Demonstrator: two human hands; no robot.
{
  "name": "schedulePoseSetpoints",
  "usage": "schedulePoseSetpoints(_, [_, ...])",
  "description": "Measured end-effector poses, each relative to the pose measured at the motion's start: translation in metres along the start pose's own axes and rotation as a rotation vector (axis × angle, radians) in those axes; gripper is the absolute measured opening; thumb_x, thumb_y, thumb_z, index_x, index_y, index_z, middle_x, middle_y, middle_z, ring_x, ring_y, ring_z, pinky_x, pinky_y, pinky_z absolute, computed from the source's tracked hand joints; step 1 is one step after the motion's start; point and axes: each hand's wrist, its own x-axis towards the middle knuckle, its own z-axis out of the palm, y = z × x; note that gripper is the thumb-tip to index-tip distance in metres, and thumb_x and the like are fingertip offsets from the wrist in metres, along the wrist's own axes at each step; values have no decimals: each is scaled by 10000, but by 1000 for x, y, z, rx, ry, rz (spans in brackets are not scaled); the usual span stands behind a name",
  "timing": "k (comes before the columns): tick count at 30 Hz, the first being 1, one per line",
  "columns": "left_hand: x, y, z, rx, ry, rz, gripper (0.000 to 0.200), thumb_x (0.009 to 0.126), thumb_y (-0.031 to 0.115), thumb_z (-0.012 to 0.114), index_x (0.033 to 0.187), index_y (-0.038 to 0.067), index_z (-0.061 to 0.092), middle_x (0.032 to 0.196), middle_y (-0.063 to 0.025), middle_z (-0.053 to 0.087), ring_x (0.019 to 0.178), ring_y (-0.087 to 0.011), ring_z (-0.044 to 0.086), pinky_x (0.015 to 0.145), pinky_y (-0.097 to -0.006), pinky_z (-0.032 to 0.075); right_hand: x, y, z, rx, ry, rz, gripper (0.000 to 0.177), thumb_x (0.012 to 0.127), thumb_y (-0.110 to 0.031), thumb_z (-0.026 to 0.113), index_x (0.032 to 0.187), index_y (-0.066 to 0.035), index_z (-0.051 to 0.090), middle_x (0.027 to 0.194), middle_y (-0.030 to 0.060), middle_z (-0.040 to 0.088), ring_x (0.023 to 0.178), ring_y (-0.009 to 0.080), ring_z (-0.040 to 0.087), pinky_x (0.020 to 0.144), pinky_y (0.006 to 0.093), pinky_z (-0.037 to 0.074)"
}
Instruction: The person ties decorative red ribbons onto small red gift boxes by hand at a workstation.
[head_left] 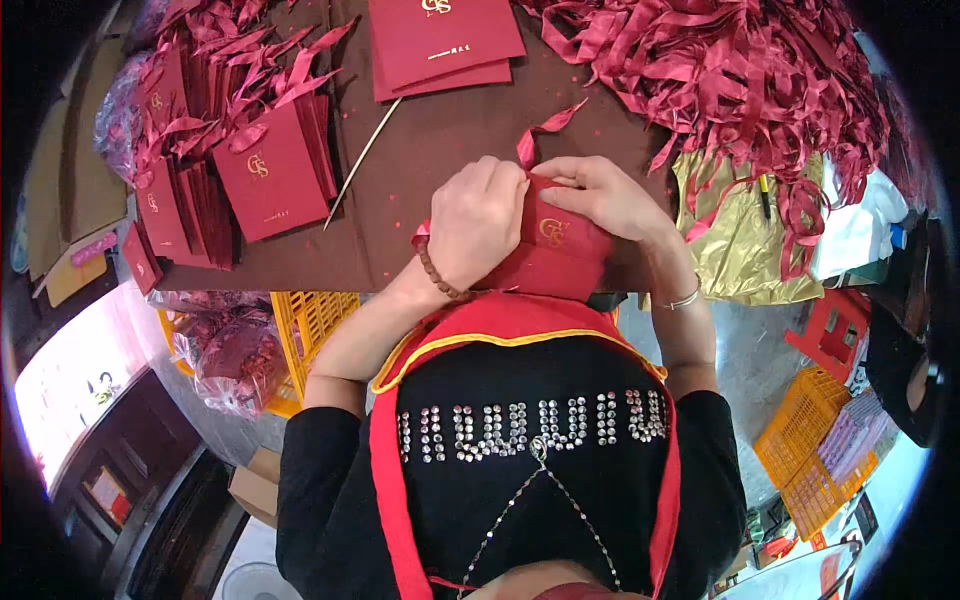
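Note:
A red paper bag [565, 255] with a gold logo is held close to the body at the table's front edge. My left hand [480, 220], fingers curled into a fist, grips its upper left part. On the right side of its top edge, my right hand [605, 195] has thumb and fingers pressed together. A red ribbon [550, 130] sticks up beyond the bag between the hands. More ribbon shows beside my left wrist. What the fingertips pinch inside the bag's opening is hidden.
Finished-looking red bags [270, 175] stand at left; flat red bags [445, 45] lie at the back. A thin stick [362, 160] rests on the brown table [385, 220]. Heaped red ribbons [720, 75] and gold sheeting [740, 245] occupy the right. Yellow crates [800, 445] are below.

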Motion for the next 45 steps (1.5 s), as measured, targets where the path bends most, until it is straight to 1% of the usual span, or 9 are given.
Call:
schedulePoseSetpoints(11, [-5,-4,-1,-86,6,-6,81,809,61,592,782,19,529,709,-127,539,654,-298,575,570,-373,468,-3,-5,-1,28,-8,0,299,879,-59,550,1161,40,546,1005,49,641,896,73,575,793,219,463])
schedulePoseSetpoints(13, [-6,-8,-4,-375,-30,-294,73,820,65,602,809,7,559,737,-135,579,677,-293,598,591,-352,472,-4,-5,-1,68,-16,1,297,880,-59,550,1160,38,547,1003,50,643,890,72,577,790,218,464])
schedulePoseSetpoints(18, [-4,-7,-12,-390,-9,-407,66,822,58,610,815,2,576,752,-138,595,672,-280,604,604,-342,470,-4,-4,0,83,8,31,295,880,-57,551,1161,35,549,990,54,649,871,72,583,778,216,469])
schedulePoseSetpoints(20, [-8,-9,-8,-380,-19,-338,65,846,62,609,844,-2,597,707,-82,585,639,-126,554,594,-257,446,-3,-1,0,110,1,24,296,880,-51,550,1164,34,547,988,54,650,866,73,584,775,212,470])
schedulePoseSetpoints(22, [-8,-6,-6,-381,-21,-328,57,837,51,614,840,-3,595,714,-92,587,638,-141,564,591,-264,448,-3,-1,-1,135,-7,23,297,881,-48,548,1166,34,545,990,55,650,869,74,584,776,212,470])
schedulePoseSetpoints(25, [-8,-3,-3,-346,-9,-269,59,816,60,615,820,15,577,761,-138,589,659,-292,601,577,-349,472,-4,-3,-1,178,-30,24,299,882,-46,544,1170,36,541,997,57,649,876,75,585,781,213,470])
schedulePoseSetpoints(33, [-8,3,4,-4,53,44,95,773,11,619,794,27,528,702,-121,525,615,-283,559,539,-366,451,-4,-1,3,147,-5,25,317,879,-43,542,1184,43,529,1040,64,634,925,84,577,815,224,464])
schedulePoseSetpoints(38, [-7,6,7,148,-5,103,97,777,31,601,766,36,505,682,-112,491,590,-273,538,536,-353,457,-7,0,7,-81,122,-76,313,866,-50,547,1162,55,545,1030,70,631,953,101,568,844,248,456])
schedulePoseSetpoints(45, [-6,6,8,201,-2,198,117,652,40,554,739,37,476,675,-104,450,590,-240,516,529,-341,435,-12,-9,7,-204,126,-11,323,855,-83,568,1148,54,557,1025,84,633,956,106,565,863,259,445])
